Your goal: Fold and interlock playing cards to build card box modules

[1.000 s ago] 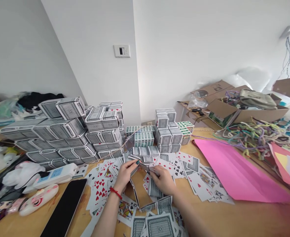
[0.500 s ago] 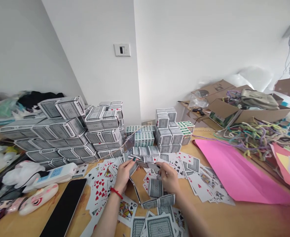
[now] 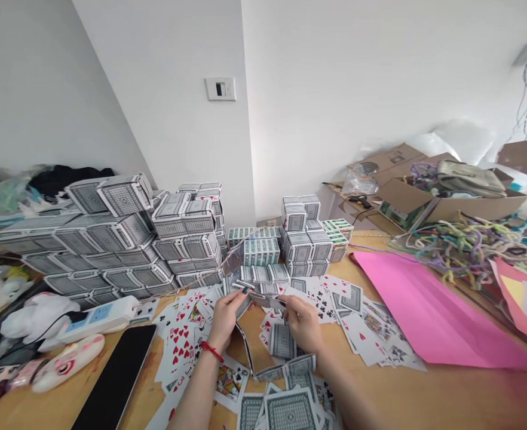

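Note:
Between my two hands is a strip of joined playing cards (image 3: 285, 366). Its near part loops down toward me and rests above loose cards. My left hand (image 3: 227, 316), with a red cord on the wrist, pinches the strip's left end between thumb and fingers. At the other side my right hand (image 3: 303, 321) is closed on the strip's right part; its fingertips partly hide the edge. Just beyond my fingers stands a row of folded card blocks (image 3: 263, 275). A pile of face-down playing cards (image 3: 290, 409) lies nearest me, and face-up cards (image 3: 183, 349) spread to the left.
Stacked card blocks (image 3: 106, 233) rise at the left, with more card blocks (image 3: 306, 245) behind. Green-and-white card boxes (image 3: 261, 251) stand between. A black phone (image 3: 118, 376) and power strip (image 3: 102, 318) lie left. Pink paper (image 3: 425, 316), yarn (image 3: 460, 248) and a cardboard box (image 3: 460, 209) are right.
My right hand has shifted slightly left along the strip, toward my left hand. The strip's hanging part has swung a little left. My left hand stays nearly still.

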Available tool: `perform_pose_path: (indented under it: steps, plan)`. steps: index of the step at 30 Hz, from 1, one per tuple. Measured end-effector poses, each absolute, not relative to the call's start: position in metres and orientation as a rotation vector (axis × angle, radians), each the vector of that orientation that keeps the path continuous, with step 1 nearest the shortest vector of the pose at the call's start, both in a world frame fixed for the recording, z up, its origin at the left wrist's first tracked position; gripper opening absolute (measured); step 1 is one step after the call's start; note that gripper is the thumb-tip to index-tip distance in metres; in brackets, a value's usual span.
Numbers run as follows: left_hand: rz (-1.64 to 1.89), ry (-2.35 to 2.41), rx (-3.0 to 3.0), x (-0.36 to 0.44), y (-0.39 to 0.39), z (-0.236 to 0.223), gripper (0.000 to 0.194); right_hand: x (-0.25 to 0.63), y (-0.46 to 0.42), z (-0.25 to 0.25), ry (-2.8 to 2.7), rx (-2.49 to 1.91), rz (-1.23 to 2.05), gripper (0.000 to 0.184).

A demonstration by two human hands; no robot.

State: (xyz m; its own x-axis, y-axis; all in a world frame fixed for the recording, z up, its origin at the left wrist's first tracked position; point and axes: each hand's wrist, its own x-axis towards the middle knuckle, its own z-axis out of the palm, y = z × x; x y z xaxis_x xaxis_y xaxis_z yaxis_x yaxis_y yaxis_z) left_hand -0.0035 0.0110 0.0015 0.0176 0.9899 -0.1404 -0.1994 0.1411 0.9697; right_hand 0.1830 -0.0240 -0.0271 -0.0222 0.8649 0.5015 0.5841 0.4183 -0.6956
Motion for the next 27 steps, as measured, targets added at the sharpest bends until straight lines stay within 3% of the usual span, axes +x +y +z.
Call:
perform_pose_path:
  steps: [27]
  plan:
    - [1.168,1.145,1.106,-0.004,0.012,-0.001,0.026,0.172,-0.029,-0.021,-1.825,-1.387,0.384,0.029]
